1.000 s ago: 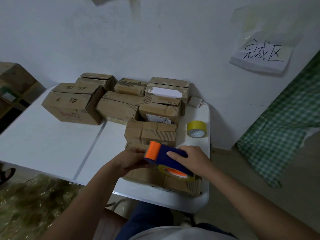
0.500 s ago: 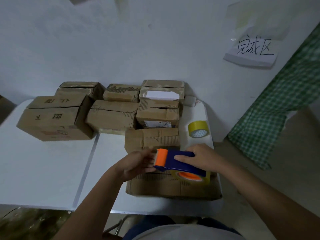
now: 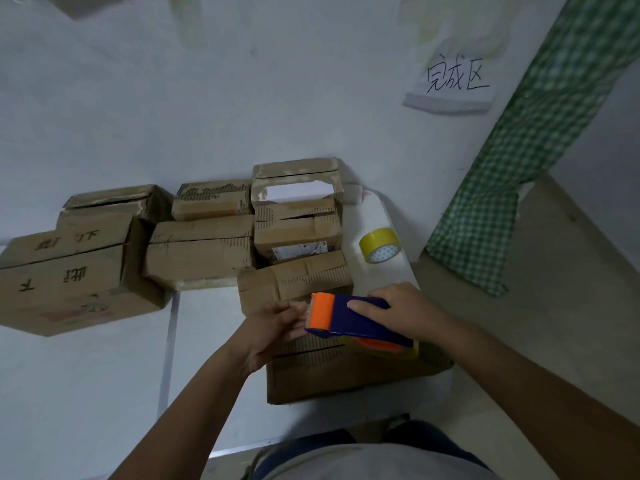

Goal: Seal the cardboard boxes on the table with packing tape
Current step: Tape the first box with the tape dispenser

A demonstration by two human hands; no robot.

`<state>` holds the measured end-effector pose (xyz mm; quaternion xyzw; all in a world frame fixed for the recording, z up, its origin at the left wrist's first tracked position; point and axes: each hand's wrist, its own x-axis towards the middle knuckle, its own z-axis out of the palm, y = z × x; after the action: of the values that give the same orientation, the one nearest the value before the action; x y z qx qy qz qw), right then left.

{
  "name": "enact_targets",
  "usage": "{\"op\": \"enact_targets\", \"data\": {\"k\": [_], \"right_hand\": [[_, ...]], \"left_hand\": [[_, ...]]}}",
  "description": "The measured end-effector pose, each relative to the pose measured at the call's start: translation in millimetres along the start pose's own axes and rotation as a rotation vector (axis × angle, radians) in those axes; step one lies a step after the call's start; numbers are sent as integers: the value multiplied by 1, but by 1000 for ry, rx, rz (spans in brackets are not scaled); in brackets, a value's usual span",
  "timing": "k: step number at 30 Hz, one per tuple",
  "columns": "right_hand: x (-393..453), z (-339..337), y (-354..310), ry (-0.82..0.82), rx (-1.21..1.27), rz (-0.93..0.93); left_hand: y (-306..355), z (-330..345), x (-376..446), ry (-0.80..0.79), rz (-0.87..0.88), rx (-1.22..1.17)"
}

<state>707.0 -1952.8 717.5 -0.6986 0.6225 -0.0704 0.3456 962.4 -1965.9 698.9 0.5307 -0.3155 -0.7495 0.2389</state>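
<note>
A flat cardboard box [image 3: 346,372] lies at the near right of the white table [image 3: 86,393]. Over it my right hand [image 3: 398,313] grips a blue and orange tape dispenser [image 3: 349,318] with a yellow roll under its rear. My left hand [image 3: 277,327] is at the dispenser's orange front end, fingertips pinched at the tape there. Whether a strip is pulled out is hard to see.
Several more cardboard boxes [image 3: 201,251] are stacked along the wall, a large one [image 3: 69,282] at the far left. A spare yellow tape roll [image 3: 379,244] stands near the table's right edge. A green checked cloth [image 3: 502,168] hangs on the right below a paper sign [image 3: 453,84].
The camera has tilted and shifted, so the boxes sit lower and more to the left. Both hands stay at the dispenser over the near box, raised slightly.
</note>
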Motion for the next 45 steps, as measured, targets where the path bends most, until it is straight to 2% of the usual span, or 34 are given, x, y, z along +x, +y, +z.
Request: {"op": "enact_targets", "data": {"k": [4,7,12,14,16,19,31,37,45], "right_hand": [[-6,-11,-1,-43,25,-23],[-8,-24,6,-68,-64,-39],[-1,-31,12,-41,-138,-69],[1,-28,13,-45,-116,-72],[0,-23,13,-22,-63,-73],[0,-15,15,13,-65,-91],[10,-1,7,-40,-233,-182],[13,6,-9,-72,-333,-145],[14,15,-19,-58,-389,-81]], "left_hand": [[5,-12,-8,55,89,50],[7,-30,-15,182,156,22],[5,-23,-24,226,47,-50],[1,-17,-27,300,48,99],[-8,-12,-29,398,124,254],[-25,-12,-33,515,248,234],[-64,-38,-51,580,262,94],[-82,-52,-52,516,252,58],[-105,-53,-26,623,207,150]]}}
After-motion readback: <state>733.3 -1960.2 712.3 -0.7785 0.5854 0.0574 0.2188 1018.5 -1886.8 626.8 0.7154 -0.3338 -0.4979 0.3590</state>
